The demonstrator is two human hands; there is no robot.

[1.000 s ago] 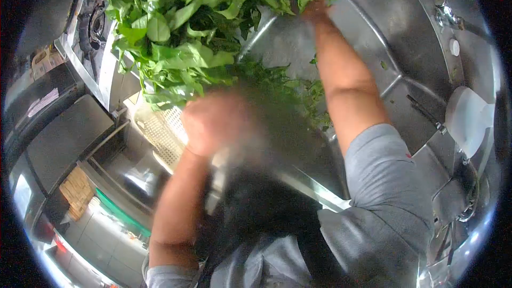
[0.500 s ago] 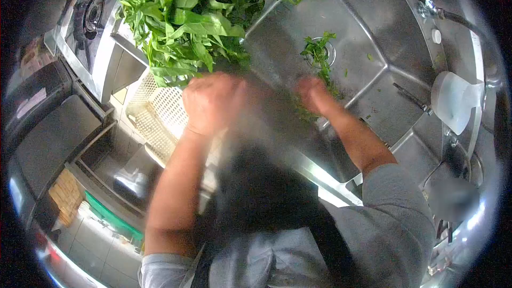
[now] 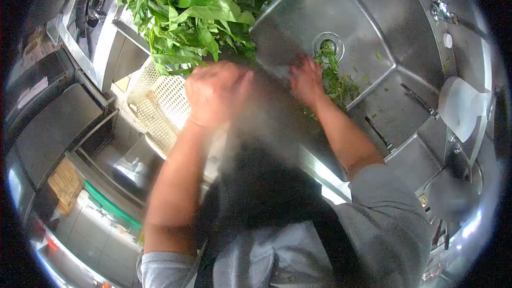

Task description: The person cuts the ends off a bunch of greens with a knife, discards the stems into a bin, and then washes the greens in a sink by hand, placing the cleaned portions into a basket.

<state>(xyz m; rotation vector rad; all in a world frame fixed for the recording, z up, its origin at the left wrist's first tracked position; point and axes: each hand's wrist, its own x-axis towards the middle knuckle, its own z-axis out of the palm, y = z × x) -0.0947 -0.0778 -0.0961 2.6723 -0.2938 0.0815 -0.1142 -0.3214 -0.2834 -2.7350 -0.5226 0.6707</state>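
Two bare hands work at about 10:30 and 1:30 from the middle of the view, either side of a dark, smeared patch. Big green leaves (image 3: 200,13) heap up at 11 to 12 o'clock, cut off by the top edge, with their lower fringe hanging over a cream perforated basket (image 3: 173,101) at 10 o'clock. The left hand (image 3: 216,94) is curled just beneath that fringe; whether its grip is closed on anything I cannot tell, since blur hides the fingertips. The right hand (image 3: 308,81) has its fingers spread over the metal sink (image 3: 368,48), apparently gripping nothing, with green scraps (image 3: 338,85) just beside it at 2 o'clock. Those scraps trail up to the drain (image 3: 329,46) at 1:30 and partly cover it, so water could back up if more were pushed that way. The heap overhangs on its 7 o'clock side, and a knock from the left hand might tip leaves down towards the basket. What carries the heap is hidden, the smear masks whatever lies between the hands, and whether the right fingers touch the metal is unclear.
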